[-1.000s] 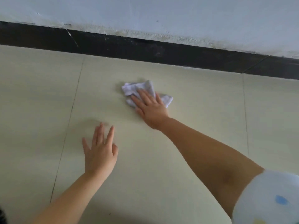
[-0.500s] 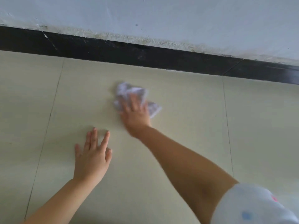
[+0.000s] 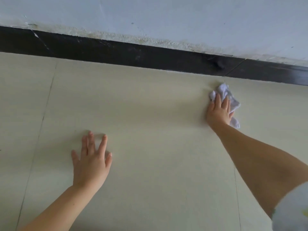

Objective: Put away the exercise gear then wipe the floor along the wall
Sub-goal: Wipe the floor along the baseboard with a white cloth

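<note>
A crumpled white cloth (image 3: 233,100) lies on the cream tiled floor (image 3: 150,105), close to the black skirting board. My right hand (image 3: 219,112) presses flat on top of the cloth, fingers pointing toward the wall, and covers its left part. My left hand (image 3: 91,162) rests palm down on the bare floor at the lower left, fingers spread, holding nothing. No exercise gear is in view.
A black skirting board (image 3: 150,55) runs along the foot of a pale wall (image 3: 166,17) whose lower edge is flaking and stained. Thin tile joints cross the floor at left and right. A white sleeve (image 3: 293,209) shows at the lower right.
My right hand has swept the cloth to the right along the wall, nearer the skirting board. My left hand stays planted on the floor. The view has shifted.
</note>
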Demonstrator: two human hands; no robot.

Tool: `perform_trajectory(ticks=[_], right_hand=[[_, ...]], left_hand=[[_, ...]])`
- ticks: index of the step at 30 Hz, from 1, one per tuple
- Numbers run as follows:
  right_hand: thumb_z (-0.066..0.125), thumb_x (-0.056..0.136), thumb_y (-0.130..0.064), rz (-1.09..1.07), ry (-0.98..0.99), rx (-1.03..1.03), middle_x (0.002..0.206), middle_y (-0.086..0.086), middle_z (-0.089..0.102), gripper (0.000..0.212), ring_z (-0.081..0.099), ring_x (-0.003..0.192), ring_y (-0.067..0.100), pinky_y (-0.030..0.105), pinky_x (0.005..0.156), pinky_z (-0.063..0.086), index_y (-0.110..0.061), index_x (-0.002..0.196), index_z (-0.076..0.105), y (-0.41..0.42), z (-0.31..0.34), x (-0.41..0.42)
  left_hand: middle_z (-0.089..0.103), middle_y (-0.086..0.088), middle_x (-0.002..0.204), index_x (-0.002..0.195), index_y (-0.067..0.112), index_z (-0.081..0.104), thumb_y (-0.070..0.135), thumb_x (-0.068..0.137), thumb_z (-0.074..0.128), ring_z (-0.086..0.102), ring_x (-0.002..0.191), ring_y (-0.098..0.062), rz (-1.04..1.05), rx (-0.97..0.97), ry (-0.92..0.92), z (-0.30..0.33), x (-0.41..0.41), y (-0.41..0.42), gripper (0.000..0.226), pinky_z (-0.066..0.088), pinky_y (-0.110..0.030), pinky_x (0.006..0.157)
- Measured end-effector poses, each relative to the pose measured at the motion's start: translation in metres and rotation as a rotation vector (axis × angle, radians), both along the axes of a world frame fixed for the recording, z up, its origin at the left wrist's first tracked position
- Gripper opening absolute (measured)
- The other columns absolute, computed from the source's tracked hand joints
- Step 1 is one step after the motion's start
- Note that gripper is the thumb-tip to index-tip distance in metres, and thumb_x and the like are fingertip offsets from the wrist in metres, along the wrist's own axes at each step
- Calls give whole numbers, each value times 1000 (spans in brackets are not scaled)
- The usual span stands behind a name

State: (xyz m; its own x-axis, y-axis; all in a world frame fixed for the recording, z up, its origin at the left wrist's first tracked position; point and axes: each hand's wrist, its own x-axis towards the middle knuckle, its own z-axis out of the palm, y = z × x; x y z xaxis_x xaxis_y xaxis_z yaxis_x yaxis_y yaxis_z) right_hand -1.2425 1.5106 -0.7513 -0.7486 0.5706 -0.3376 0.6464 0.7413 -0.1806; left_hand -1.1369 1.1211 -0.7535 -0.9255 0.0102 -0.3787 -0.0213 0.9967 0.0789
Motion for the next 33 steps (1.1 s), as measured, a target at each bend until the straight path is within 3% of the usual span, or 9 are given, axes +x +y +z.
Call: perform_trajectory(ticks=[3,8,12,15,20,23,28,31,33], right_hand=[[25,101,-33,-19,43,50,160,11,2,53,-2,147,29,50,117,0,-31,153,10,-76,-11,-6],[23,103,-40,834,95,-210,161,3,-1,51,-5,148,17,45,117,-9,-30,152,17,-272,-11,15],[25,102,-42,1276,79,-249,161,-1,7,49,4,147,15,44,116,-3,-33,150,21,-277,-13,57],[23,96,-46,875,225,-166,155,0,31,52,26,143,17,50,115,20,-31,144,39,-193,-22,71],[22,102,-40,-45,92,-56,161,2,4,51,1,148,18,45,118,1,-33,152,14,-43,-3,57],[28,102,-36,-229,112,-54,160,9,8,52,3,148,22,47,117,0,-26,151,19,-86,-12,68],[39,83,-36,660,177,-53,144,9,47,57,33,137,26,56,103,38,-22,137,49,-263,-19,172],[25,92,-45,1277,9,-121,151,-1,38,53,28,142,19,52,114,21,-33,141,43,-276,-7,223],[25,97,-45,1371,48,-115,153,-4,34,49,25,143,16,46,113,17,-35,143,38,-235,-15,230]], left_hand=[[35,-25,147,136,14,50,23,81,69,35,135,-43,29,18,-32,4,-1,5,59,34,-69,92],[17,-10,158,149,11,21,7,95,42,15,146,-22,373,438,69,20,-7,1,58,14,-43,115],[22,-11,155,148,6,21,8,95,38,21,143,-21,581,647,178,34,-15,-23,56,17,-27,114],[22,-9,156,148,8,24,13,100,38,19,145,-21,506,607,56,28,-12,-34,51,15,-34,118],[8,-5,160,149,15,25,25,102,33,3,147,-15,463,502,-29,20,-5,-21,49,9,-32,117],[14,-7,159,148,11,26,24,102,34,7,147,-17,488,522,-1,23,-7,-15,49,10,-33,117],[21,-10,157,146,11,32,26,100,39,16,146,-20,328,454,-46,28,-4,-18,49,14,-35,118],[19,-10,157,147,15,31,28,99,40,16,146,-21,197,357,-83,28,5,-12,50,16,-44,118],[14,-6,159,149,20,25,31,99,38,11,147,-19,107,279,-132,26,12,-1,53,13,-44,118]])
